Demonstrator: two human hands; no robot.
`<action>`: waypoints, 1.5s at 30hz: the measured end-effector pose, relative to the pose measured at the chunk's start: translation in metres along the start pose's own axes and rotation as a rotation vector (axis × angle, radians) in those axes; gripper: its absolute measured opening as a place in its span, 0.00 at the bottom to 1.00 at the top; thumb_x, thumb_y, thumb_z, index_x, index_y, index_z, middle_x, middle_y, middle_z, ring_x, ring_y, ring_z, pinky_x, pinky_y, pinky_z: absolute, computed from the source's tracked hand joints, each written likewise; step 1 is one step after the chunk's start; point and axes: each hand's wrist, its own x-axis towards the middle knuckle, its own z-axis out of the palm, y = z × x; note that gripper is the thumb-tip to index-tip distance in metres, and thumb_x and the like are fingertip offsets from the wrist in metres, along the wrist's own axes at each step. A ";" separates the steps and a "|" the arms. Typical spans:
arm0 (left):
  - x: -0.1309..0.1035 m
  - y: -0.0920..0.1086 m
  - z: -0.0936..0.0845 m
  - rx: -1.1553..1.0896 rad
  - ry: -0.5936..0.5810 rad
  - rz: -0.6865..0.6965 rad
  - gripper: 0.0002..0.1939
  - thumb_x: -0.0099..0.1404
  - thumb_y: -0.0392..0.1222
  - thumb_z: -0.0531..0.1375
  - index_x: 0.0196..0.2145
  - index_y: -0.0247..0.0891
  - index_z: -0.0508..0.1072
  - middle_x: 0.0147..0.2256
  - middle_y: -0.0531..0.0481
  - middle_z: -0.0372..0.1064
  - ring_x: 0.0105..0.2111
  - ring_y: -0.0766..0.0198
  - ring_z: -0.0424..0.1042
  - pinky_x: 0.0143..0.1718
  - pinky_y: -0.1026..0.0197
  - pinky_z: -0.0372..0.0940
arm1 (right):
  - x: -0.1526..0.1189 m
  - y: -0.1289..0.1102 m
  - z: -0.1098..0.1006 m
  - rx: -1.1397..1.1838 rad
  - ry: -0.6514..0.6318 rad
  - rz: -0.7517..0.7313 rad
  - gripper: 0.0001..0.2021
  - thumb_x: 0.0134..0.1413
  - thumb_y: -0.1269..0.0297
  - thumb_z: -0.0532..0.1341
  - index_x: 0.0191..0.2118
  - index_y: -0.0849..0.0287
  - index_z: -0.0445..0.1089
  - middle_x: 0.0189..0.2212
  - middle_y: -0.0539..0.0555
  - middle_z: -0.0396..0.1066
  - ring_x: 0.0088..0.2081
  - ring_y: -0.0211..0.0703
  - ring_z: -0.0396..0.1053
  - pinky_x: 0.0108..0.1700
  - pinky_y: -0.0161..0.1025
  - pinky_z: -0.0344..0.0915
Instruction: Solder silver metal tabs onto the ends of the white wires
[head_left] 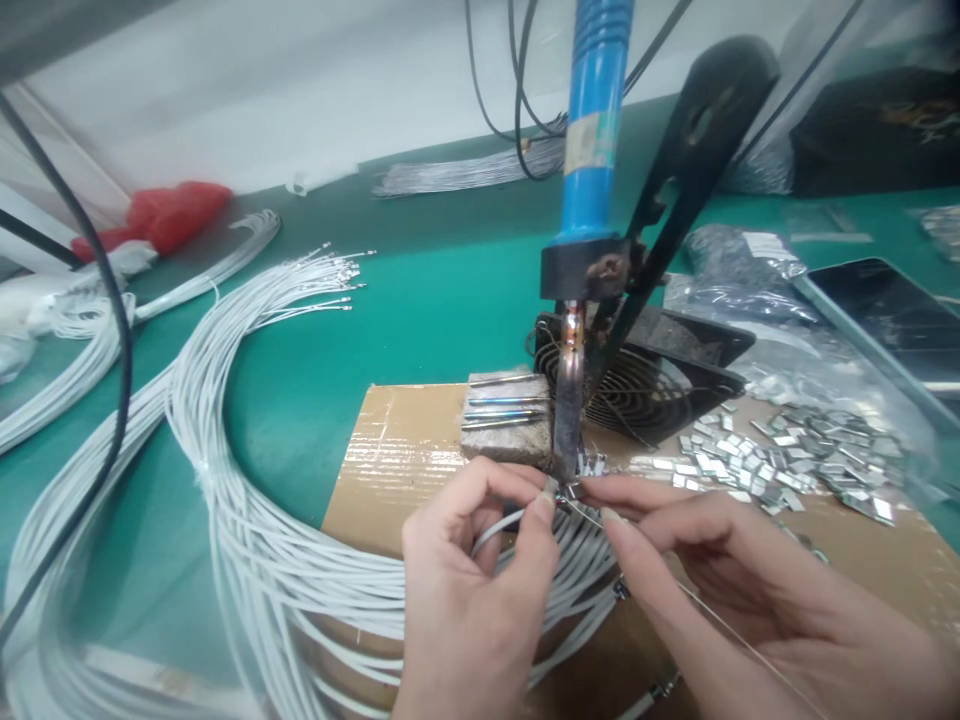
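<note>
My left hand is closed in a pinch on the end of a white cable, right beneath the tip of a soldering iron. The soldering iron has a blue handle and points straight down, clamped in a black stand. Between thumb and forefinger of my right hand runs a thin solder wire, its end near the cable's end and the iron's tip. The exact contact there is hidden by my fingertips. Beneath both hands lies a large bundle of white cables.
Cardboard covers the work spot on a green mat. A block with metal rods stands left of the iron, a black fan behind it. Small metal plates lie scattered right. A black cable hangs at left.
</note>
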 end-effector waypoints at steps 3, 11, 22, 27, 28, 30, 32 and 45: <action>0.000 0.000 0.001 0.002 -0.013 -0.001 0.08 0.57 0.32 0.67 0.22 0.40 0.76 0.29 0.54 0.78 0.30 0.68 0.76 0.29 0.71 0.66 | 0.002 -0.001 0.001 -0.005 0.003 -0.005 0.09 0.58 0.62 0.69 0.28 0.52 0.73 0.42 0.51 0.84 0.41 0.43 0.84 0.47 0.28 0.78; 0.002 -0.001 -0.002 -0.003 -0.033 0.005 0.09 0.57 0.30 0.67 0.23 0.40 0.77 0.29 0.55 0.79 0.30 0.70 0.76 0.30 0.74 0.67 | 0.001 0.001 0.001 -0.014 -0.005 -0.033 0.08 0.58 0.62 0.70 0.29 0.50 0.74 0.42 0.46 0.84 0.39 0.40 0.84 0.45 0.26 0.78; 0.002 -0.004 -0.005 -0.022 -0.072 0.041 0.08 0.58 0.30 0.67 0.24 0.40 0.78 0.30 0.55 0.79 0.31 0.71 0.78 0.32 0.75 0.69 | 0.003 0.007 -0.003 -0.078 -0.029 -0.124 0.05 0.59 0.64 0.69 0.32 0.50 0.75 0.42 0.48 0.84 0.42 0.42 0.84 0.46 0.27 0.78; 0.003 -0.005 -0.004 -0.014 -0.075 0.038 0.08 0.58 0.30 0.67 0.24 0.40 0.77 0.31 0.56 0.79 0.31 0.71 0.78 0.32 0.76 0.69 | 0.000 0.003 -0.003 -0.063 -0.024 -0.115 0.06 0.59 0.64 0.69 0.31 0.50 0.75 0.41 0.48 0.84 0.41 0.42 0.84 0.46 0.29 0.79; 0.002 -0.005 -0.004 -0.025 -0.052 0.036 0.09 0.59 0.30 0.67 0.24 0.40 0.77 0.30 0.56 0.79 0.31 0.72 0.78 0.33 0.77 0.69 | 0.000 0.003 -0.003 -0.062 -0.022 -0.103 0.06 0.59 0.64 0.69 0.31 0.51 0.75 0.41 0.48 0.84 0.41 0.43 0.84 0.46 0.29 0.79; 0.002 -0.006 -0.004 -0.035 -0.048 0.035 0.09 0.59 0.30 0.66 0.24 0.40 0.76 0.30 0.57 0.79 0.31 0.72 0.78 0.33 0.77 0.69 | 0.000 0.003 -0.002 -0.071 -0.013 -0.082 0.06 0.58 0.63 0.69 0.31 0.51 0.75 0.41 0.49 0.84 0.40 0.42 0.85 0.45 0.28 0.79; 0.003 -0.007 -0.006 -0.020 -0.086 0.045 0.08 0.59 0.30 0.66 0.25 0.40 0.77 0.31 0.56 0.80 0.32 0.73 0.78 0.34 0.78 0.69 | 0.001 0.004 -0.002 -0.080 -0.008 -0.081 0.06 0.58 0.63 0.70 0.30 0.51 0.75 0.41 0.49 0.84 0.39 0.42 0.85 0.45 0.28 0.78; 0.001 -0.006 -0.003 0.015 -0.068 0.070 0.08 0.58 0.30 0.66 0.24 0.40 0.77 0.31 0.56 0.78 0.31 0.71 0.78 0.32 0.77 0.70 | 0.002 0.006 0.001 -0.051 0.025 -0.088 0.06 0.58 0.62 0.70 0.30 0.51 0.76 0.39 0.48 0.84 0.38 0.40 0.84 0.44 0.27 0.78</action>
